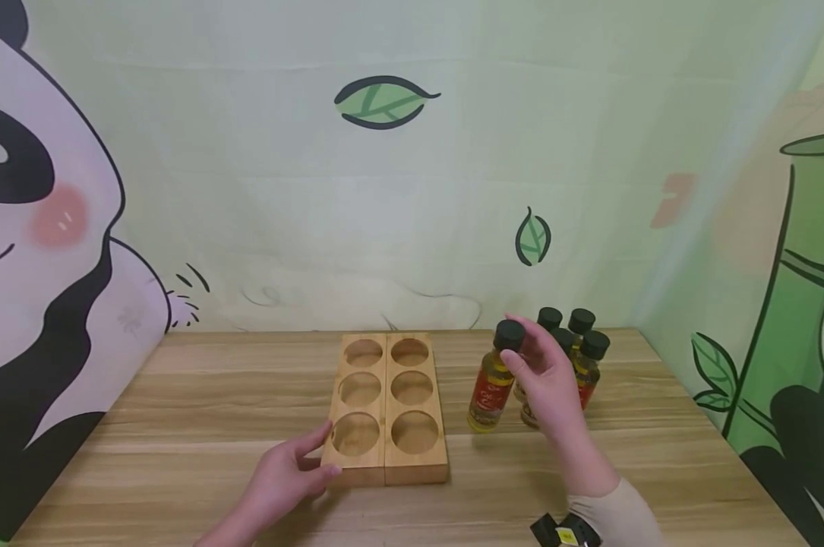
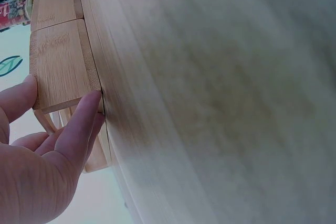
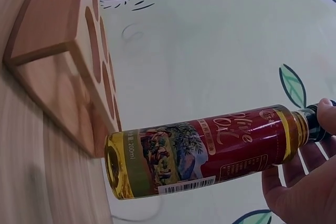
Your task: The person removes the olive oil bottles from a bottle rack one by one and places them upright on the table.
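My right hand point(image 1: 547, 376) pinches the black cap of an olive oil bottle point(image 1: 491, 395) between thumb and fingers. The bottle, with yellow oil and a red label, tilts slightly and hangs just off the table, right of the wooden rack point(image 1: 385, 410). In the right wrist view the bottle point(image 3: 205, 153) shows its full label, its base close to the rack point(image 3: 50, 19). The rack has two joined rows of round holes with nothing in them. My left hand point(image 1: 285, 471) grips its near left corner; in the left wrist view, thumb and fingers of that hand point(image 2: 47, 156) straddle the end block.
Several more black-capped bottles point(image 1: 594, 361) stand grouped behind my right hand, partly hidden by it. A wood-grain table point(image 1: 213, 410) carries everything. A printed cloth backdrop point(image 1: 275, 190) with panda and leaf drawings rises along the table's back edge.
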`<action>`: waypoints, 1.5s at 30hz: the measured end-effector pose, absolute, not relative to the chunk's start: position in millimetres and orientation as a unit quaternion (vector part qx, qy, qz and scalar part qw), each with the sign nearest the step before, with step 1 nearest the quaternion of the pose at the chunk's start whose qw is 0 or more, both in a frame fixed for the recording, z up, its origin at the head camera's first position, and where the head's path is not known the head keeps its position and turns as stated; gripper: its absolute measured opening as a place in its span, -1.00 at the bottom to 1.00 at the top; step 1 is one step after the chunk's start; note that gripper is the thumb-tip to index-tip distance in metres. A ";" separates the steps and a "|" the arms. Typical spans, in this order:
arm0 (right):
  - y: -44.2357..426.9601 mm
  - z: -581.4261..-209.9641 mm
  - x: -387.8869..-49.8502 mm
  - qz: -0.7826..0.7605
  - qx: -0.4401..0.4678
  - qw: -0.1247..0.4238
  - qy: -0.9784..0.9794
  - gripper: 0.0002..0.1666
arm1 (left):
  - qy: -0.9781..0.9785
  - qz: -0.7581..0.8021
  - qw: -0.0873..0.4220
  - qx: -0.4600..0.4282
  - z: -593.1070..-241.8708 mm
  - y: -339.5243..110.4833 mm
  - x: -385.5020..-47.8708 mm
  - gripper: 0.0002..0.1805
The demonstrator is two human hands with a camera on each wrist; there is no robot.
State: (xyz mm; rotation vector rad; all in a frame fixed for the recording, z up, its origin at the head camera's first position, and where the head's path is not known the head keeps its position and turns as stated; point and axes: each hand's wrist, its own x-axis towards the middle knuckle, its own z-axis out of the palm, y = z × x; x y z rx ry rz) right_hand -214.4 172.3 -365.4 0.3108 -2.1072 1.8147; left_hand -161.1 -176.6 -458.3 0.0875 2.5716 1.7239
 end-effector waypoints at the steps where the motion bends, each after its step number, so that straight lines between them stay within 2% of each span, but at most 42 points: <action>1: 174.8 -366.3 -213.8 0.639 0.106 0.170 -0.743 -0.46 | 0.831 0.555 0.022 0.028 -458.3 -176.5 -161.3 -0.23; 8: 189.4 -375.4 -210.0 0.641 0.081 0.176 -0.743 -0.44 | 0.833 0.553 0.021 0.028 -459.1 -176.7 -162.6 -0.23; 15: 203.1 -384.0 -209.0 0.637 0.096 0.195 -0.739 -0.44 | 0.829 0.558 0.021 0.034 -458.6 -176.8 -161.4 -0.23; 32: 229.9 -388.1 -199.3 0.631 0.060 0.228 -0.739 -0.48 | 0.828 0.558 0.026 0.041 -458.8 -177.7 -163.6 -0.22; 41: 244.2 -387.7 -194.6 0.629 0.013 0.214 -0.747 -0.45 | 0.824 0.564 0.026 0.046 -459.1 -178.1 -162.8 -0.22; 45: 248.2 -389.9 -194.2 0.636 0.017 0.226 -0.738 -0.46 | 0.826 0.561 0.024 0.047 -459.3 -178.3 -162.6 -0.22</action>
